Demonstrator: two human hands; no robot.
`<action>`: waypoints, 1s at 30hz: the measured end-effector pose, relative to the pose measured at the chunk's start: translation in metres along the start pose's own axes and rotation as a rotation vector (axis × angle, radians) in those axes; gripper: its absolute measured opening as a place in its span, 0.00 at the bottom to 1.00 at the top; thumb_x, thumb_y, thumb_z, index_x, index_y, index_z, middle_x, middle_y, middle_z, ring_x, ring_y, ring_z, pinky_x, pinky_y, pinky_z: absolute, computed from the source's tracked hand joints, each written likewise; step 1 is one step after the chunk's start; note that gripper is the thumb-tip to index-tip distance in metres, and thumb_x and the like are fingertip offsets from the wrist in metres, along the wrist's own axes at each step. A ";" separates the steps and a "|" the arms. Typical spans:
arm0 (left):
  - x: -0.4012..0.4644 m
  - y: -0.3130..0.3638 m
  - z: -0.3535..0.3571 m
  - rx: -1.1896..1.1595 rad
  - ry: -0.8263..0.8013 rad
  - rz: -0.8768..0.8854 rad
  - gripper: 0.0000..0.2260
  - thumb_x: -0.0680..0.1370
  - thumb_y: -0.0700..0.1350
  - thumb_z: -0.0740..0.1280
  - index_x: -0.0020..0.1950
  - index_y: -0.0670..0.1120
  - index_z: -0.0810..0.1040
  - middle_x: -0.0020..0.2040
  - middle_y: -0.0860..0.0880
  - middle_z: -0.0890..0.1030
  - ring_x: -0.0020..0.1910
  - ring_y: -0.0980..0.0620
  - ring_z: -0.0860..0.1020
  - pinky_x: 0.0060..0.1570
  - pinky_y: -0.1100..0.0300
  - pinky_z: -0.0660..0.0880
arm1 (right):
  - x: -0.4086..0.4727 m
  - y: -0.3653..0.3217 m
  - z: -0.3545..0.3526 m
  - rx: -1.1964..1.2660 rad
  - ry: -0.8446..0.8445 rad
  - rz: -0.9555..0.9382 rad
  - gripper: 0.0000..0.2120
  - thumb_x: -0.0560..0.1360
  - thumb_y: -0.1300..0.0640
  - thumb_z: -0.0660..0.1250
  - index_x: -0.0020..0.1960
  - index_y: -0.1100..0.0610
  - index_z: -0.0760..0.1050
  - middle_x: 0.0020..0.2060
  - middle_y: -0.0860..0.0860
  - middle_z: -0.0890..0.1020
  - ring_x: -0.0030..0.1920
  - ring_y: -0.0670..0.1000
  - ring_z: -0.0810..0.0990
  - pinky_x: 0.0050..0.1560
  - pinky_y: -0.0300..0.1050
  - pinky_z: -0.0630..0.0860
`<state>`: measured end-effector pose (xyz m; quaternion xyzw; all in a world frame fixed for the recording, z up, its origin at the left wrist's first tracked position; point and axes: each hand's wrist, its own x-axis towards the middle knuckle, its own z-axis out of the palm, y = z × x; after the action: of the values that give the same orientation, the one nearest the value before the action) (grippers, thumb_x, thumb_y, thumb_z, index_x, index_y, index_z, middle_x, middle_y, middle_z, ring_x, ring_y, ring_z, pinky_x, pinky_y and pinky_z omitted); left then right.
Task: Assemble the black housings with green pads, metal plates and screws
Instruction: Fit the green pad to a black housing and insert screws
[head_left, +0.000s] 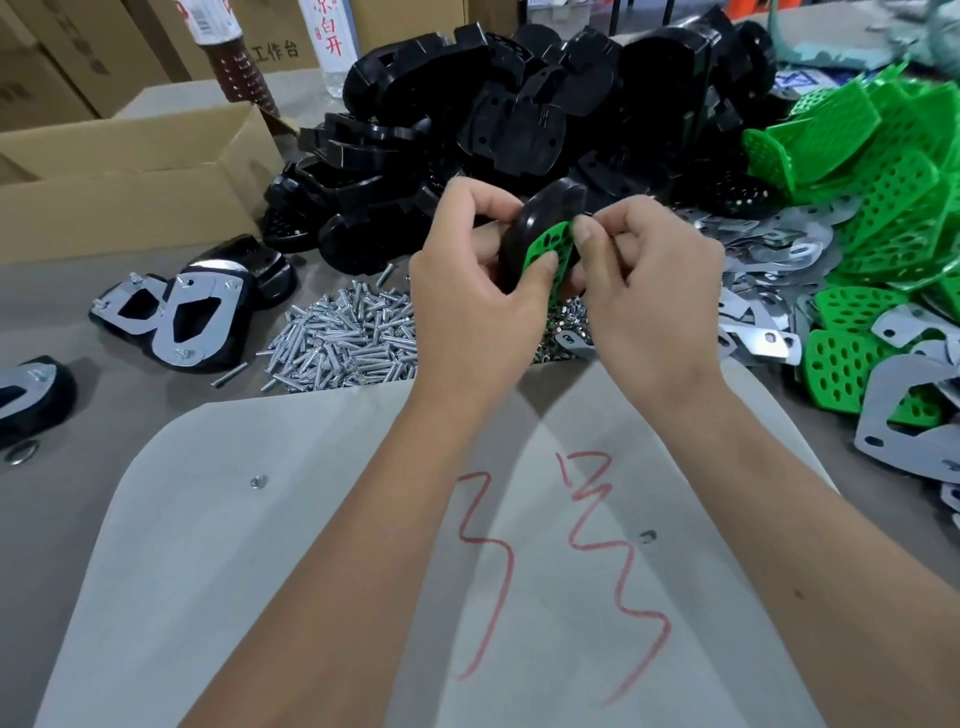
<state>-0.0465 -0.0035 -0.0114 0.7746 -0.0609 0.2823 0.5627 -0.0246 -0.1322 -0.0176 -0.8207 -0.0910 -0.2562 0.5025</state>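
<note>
left hand (467, 291) grips one black housing (540, 218); right hand (644, 291) pinches one green pad (551, 249) into it. three finished housings (197, 312) at left.

Left hand (470, 291) grips black housing (540, 223) held up w/ right hand (649, 291), both thumbs pressing green pad (551, 249) into it. Behind: housing pile (519, 114); screws (343, 338) on table (104, 415); green pads & metal plates (769, 249) at right.

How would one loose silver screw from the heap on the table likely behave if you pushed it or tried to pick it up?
A silver screw lying apart from the heap of silver screws is a smooth round shaft, so it would probably roll when nudged. It looks thin and shiny, so likely fiddly and slippery to pinch. Being metal, it should stay rigid.
</note>
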 end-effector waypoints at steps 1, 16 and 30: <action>0.000 0.000 0.001 -0.017 -0.001 -0.018 0.12 0.75 0.34 0.74 0.53 0.42 0.73 0.37 0.51 0.85 0.37 0.50 0.84 0.39 0.47 0.81 | -0.001 0.000 0.001 0.011 0.000 0.013 0.12 0.83 0.51 0.67 0.46 0.58 0.78 0.30 0.51 0.83 0.31 0.50 0.79 0.41 0.45 0.76; 0.007 -0.003 -0.007 -0.412 -0.015 -0.435 0.09 0.75 0.31 0.72 0.54 0.40 0.82 0.48 0.41 0.86 0.50 0.42 0.85 0.55 0.38 0.82 | 0.008 0.015 -0.009 0.577 -0.292 0.258 0.10 0.80 0.47 0.70 0.52 0.52 0.85 0.47 0.56 0.87 0.44 0.55 0.83 0.33 0.45 0.74; 0.009 -0.007 -0.009 -0.397 -0.044 -0.343 0.10 0.74 0.32 0.73 0.53 0.40 0.82 0.47 0.40 0.85 0.48 0.44 0.84 0.48 0.48 0.83 | 0.012 0.019 -0.012 0.646 -0.292 0.292 0.05 0.80 0.57 0.72 0.54 0.57 0.85 0.48 0.58 0.88 0.45 0.57 0.82 0.40 0.44 0.75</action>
<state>-0.0393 0.0092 -0.0107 0.6540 0.0049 0.1481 0.7418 -0.0108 -0.1530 -0.0220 -0.6521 -0.1199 -0.0205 0.7483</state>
